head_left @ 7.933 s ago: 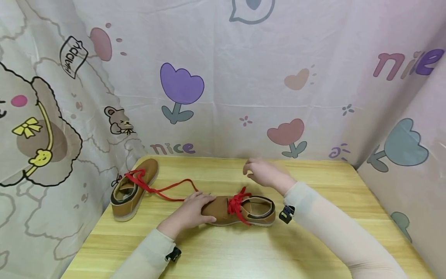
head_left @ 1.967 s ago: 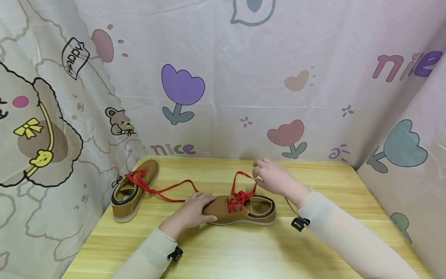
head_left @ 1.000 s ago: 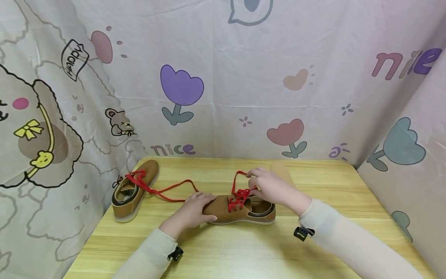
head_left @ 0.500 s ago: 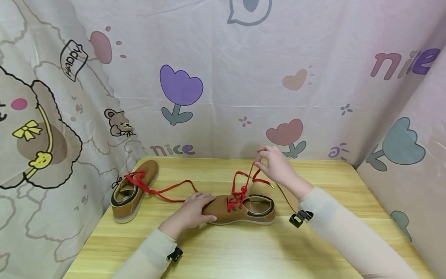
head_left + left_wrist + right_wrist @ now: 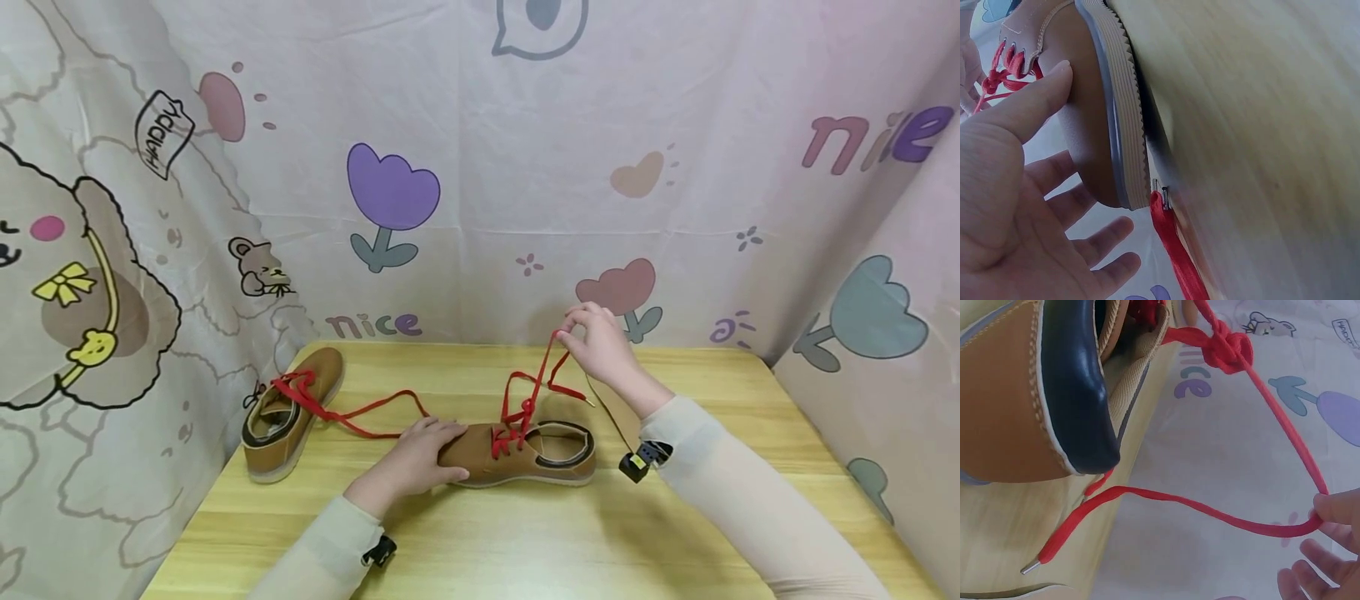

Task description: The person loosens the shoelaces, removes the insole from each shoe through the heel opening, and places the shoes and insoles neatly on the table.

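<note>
- Our right grip [image 5: 602, 343] pinches a red shoelace [image 5: 1229, 517] above its knot [image 5: 1229, 351].
- Our left grip [image 5: 415, 457] holds a brown shoe [image 5: 480, 457] by the toe, midway between the table's [image 5: 517, 542] side edges.
- Its matching shoe [image 5: 297, 423] lies near the far-left corner.

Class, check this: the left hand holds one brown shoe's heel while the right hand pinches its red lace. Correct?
No: in the head view, the left hand holds the brown shoe by its toe, not its heel. The right hand does pinch the red lace.
</note>
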The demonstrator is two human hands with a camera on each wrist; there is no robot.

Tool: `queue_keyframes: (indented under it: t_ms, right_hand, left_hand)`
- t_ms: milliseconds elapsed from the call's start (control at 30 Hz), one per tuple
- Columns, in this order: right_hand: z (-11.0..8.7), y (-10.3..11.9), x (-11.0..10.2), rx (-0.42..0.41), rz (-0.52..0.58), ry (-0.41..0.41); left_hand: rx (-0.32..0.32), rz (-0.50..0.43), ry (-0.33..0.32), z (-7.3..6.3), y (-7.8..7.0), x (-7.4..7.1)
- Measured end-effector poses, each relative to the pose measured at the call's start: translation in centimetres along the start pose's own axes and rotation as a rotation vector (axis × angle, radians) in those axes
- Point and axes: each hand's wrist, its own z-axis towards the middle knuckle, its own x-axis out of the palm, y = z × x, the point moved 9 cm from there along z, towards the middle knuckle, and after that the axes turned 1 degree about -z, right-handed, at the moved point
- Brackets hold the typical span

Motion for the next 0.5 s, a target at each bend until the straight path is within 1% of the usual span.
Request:
queue_keyframes:
  t_ms: [267,500]
  right_hand:
    - [0.0,-0.2,-0.6,0.035,0.039,-0.031]
    - [0.0,-0.3,-1.2,0.035,0.082,-0.098]
  left_hand:
    - [0.003,0.009,-0.004,0.1,-0.2,-0.1]
    - [0.006,0.006,-0.010,0.2,-0.3,-0.1]
